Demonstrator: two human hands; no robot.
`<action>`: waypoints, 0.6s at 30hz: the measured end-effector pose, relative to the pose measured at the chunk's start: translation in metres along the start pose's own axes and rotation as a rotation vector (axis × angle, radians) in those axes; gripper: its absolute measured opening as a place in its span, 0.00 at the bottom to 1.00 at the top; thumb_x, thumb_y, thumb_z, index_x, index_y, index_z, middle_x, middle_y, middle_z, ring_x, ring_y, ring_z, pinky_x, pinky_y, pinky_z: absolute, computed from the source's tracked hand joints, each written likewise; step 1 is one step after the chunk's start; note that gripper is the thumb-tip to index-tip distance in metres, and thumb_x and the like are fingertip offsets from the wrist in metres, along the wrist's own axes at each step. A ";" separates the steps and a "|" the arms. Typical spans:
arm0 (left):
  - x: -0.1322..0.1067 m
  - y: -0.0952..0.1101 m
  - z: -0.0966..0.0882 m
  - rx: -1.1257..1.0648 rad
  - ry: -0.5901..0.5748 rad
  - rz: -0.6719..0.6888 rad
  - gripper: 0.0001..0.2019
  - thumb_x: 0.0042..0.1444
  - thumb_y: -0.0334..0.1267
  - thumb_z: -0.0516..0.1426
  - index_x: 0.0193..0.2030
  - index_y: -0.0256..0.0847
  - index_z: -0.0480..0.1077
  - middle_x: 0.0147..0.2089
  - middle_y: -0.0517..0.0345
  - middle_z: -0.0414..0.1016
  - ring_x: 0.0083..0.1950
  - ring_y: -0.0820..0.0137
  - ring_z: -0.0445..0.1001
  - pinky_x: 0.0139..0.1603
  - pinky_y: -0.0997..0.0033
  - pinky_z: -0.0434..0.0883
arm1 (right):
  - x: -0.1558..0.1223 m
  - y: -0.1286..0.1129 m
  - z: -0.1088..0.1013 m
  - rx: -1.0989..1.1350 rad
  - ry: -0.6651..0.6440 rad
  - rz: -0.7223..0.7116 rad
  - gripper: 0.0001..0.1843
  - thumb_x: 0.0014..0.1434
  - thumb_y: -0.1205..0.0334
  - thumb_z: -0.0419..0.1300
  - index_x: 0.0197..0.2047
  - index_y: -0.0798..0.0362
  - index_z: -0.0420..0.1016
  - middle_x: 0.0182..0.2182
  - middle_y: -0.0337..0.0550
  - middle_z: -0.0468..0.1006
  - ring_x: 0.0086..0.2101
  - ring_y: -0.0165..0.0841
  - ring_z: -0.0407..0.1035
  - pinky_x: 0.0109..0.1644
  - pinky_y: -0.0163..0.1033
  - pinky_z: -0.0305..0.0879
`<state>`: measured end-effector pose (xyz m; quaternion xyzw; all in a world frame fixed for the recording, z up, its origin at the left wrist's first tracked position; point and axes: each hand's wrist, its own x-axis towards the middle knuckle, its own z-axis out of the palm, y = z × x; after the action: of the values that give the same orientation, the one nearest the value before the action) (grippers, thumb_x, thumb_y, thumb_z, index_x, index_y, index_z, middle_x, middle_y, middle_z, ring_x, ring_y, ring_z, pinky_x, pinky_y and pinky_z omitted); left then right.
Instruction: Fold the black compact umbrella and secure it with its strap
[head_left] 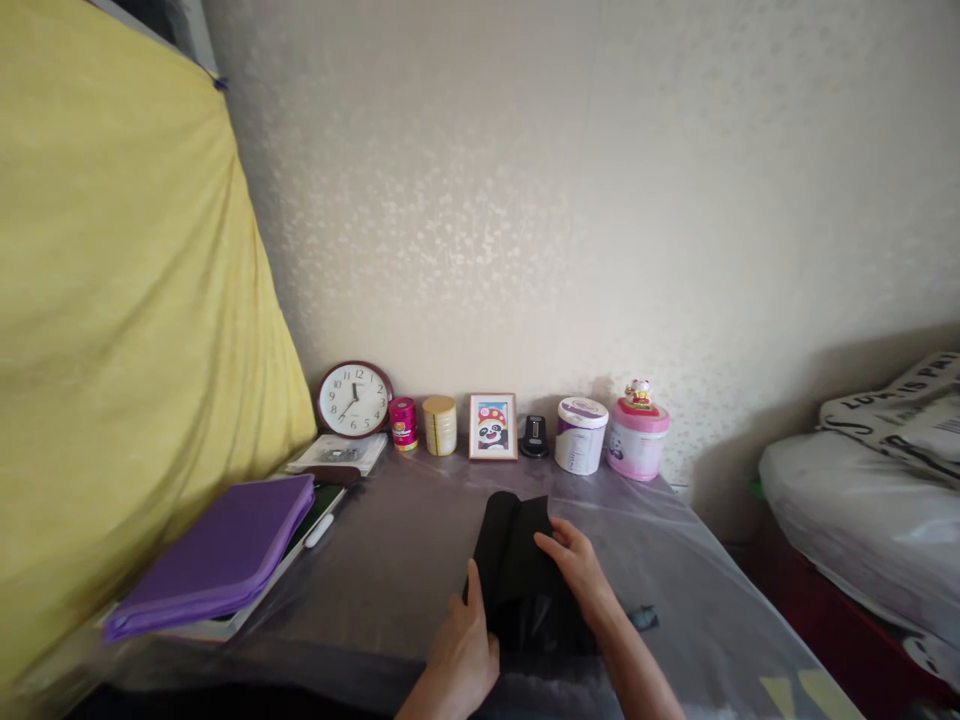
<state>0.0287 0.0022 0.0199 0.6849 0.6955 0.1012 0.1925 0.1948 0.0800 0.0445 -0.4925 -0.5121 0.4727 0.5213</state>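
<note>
A folded black sheet (517, 560), of cloth or paper, is held up over the front of the table between both hands. Its left side is rolled or curved over, and its lower part falls in dark folds. My left hand (465, 640) grips the lower left edge, one finger pointing up along it. At the upper right edge, my right hand (574, 560) pinches the sheet between thumb and fingers. Just right of my right wrist, a small blue-green crumpled thing (643, 617) lies on the table; I cannot make out its kind.
The table (390, 560) has a clear plastic cover. Along the wall stand a clock (355, 399), pink tin (403, 424), yellow jar (440, 425), framed panda picture (493, 427), black object (534, 437), white tub (581, 436) and pink tub (637, 440). A purple folder (217, 550) lies left.
</note>
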 end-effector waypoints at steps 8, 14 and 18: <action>0.007 0.010 0.009 0.050 0.031 -0.004 0.39 0.48 0.25 0.50 0.66 0.26 0.36 0.53 0.32 0.63 0.46 0.56 0.72 0.44 0.62 0.67 | 0.030 -0.007 0.054 0.233 -0.039 0.052 0.25 0.39 0.55 0.66 0.42 0.55 0.72 0.32 0.45 0.78 0.33 0.38 0.74 0.36 0.40 0.70; 0.006 0.013 0.010 0.066 -0.006 0.005 0.34 0.46 0.23 0.51 0.63 0.27 0.49 0.54 0.33 0.62 0.46 0.56 0.72 0.44 0.62 0.68 | 0.044 0.026 0.084 0.056 0.000 0.082 0.26 0.40 0.58 0.64 0.44 0.57 0.69 0.26 0.38 0.73 0.26 0.32 0.69 0.27 0.34 0.64; 0.003 0.004 0.011 0.054 0.022 0.070 0.33 0.47 0.25 0.50 0.62 0.26 0.50 0.55 0.33 0.62 0.48 0.57 0.71 0.47 0.62 0.67 | 0.049 0.040 0.086 -0.232 0.026 -0.012 0.20 0.42 0.60 0.63 0.41 0.57 0.71 0.20 0.33 0.68 0.24 0.29 0.66 0.27 0.33 0.60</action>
<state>0.0365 0.0042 0.0109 0.7127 0.6756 0.0964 0.1627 0.1110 0.1339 0.0074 -0.5525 -0.5593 0.4007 0.4705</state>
